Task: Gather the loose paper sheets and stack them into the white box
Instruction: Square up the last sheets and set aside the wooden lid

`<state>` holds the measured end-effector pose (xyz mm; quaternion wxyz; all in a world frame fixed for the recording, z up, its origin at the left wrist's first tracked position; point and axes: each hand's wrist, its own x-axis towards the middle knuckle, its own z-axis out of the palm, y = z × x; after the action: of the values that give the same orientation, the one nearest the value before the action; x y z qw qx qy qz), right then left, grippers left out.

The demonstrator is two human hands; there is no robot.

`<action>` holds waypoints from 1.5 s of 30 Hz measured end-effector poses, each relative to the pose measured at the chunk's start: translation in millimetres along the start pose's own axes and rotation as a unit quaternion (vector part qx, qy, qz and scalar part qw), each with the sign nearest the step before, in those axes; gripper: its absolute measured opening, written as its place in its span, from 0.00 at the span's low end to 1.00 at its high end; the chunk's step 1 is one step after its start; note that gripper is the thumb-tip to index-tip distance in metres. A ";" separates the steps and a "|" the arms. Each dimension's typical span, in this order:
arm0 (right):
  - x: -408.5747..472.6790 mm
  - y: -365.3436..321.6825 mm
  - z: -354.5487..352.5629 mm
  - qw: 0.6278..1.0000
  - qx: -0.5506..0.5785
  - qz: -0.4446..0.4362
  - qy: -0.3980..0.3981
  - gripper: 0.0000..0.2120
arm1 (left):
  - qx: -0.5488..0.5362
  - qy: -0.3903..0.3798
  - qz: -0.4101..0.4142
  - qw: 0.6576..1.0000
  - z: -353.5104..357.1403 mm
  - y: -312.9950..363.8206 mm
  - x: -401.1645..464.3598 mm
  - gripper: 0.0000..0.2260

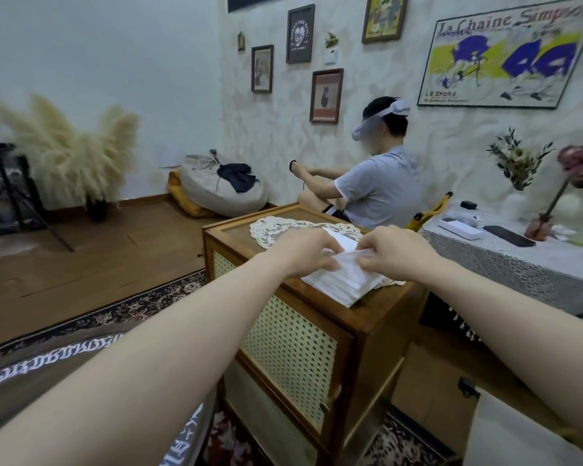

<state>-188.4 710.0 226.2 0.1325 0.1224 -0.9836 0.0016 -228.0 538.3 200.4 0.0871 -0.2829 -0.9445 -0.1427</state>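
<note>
Both pinching top of white paper sheet stack (342, 280) on wooden table (377, 311): left hand (303, 252), right hand (392, 252); fingertips hidden.

I see white paper sheets (342, 280) mid-frame on a cream lace doily (273, 230) — brown wood cabinet (377, 307) w/ dotted cream panels.
</note>
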 end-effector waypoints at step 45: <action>-33.0 16.0 1.1 0.788 0.569 0.208 0.112 0.28 | -0.239 0.151 -0.196 0.939 6.7 16.1 -20.0 0.33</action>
<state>-161.7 733.5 217.0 0.1446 -0.0329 -0.7844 0.6023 -203.1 543.2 192.7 0.1286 -0.0799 -0.8951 -0.4193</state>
